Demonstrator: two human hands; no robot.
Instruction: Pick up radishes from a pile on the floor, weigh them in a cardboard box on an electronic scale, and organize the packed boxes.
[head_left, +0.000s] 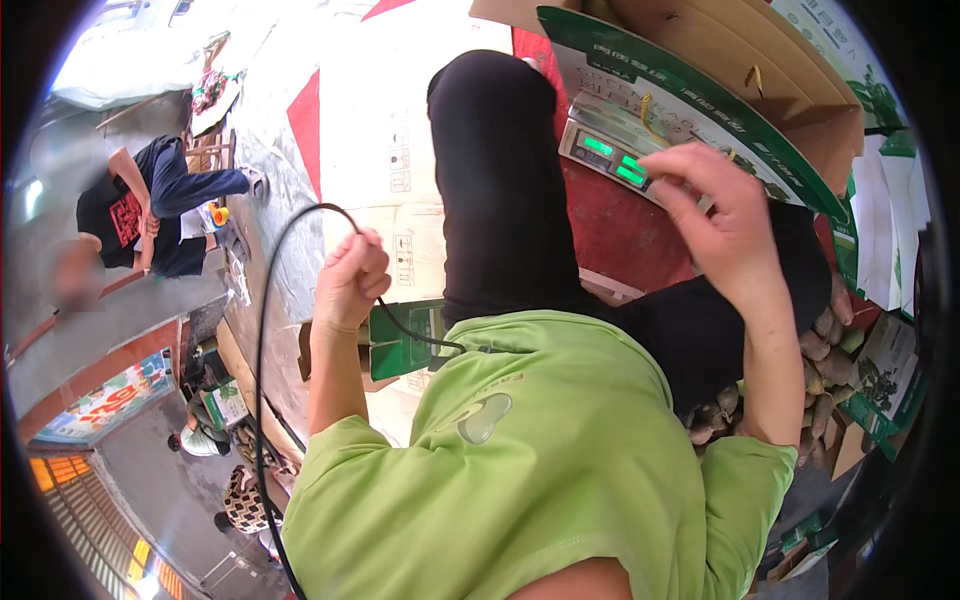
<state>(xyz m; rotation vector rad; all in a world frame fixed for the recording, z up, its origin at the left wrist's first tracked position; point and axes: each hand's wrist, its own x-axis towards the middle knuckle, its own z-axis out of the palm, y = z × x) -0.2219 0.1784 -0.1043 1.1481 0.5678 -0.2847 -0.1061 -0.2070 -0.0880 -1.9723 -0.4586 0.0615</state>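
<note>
My left hand (352, 278) is closed around a black cable (268, 300), which loops up over it and runs down to my green shirt (520, 440). My right hand (722, 215) reaches to a digital scale (612, 158) with lit green displays. Its index finger and thumb are bent and apart at the display's edge, with nothing seen between them. Behind the display stands an open green and brown cardboard box (690, 105) with golden cord handles; it seems to rest on the scale, whose platform is mostly hidden.
Brownish tubers (825, 350) lie heaped beside my right arm, near more green-and-white cartons (885, 370). A small green box (405, 335) stands by my left forearm. Flattened cardboard (375, 150) covers the floor ahead. A seated person (150, 205) is at the left; others are farther back.
</note>
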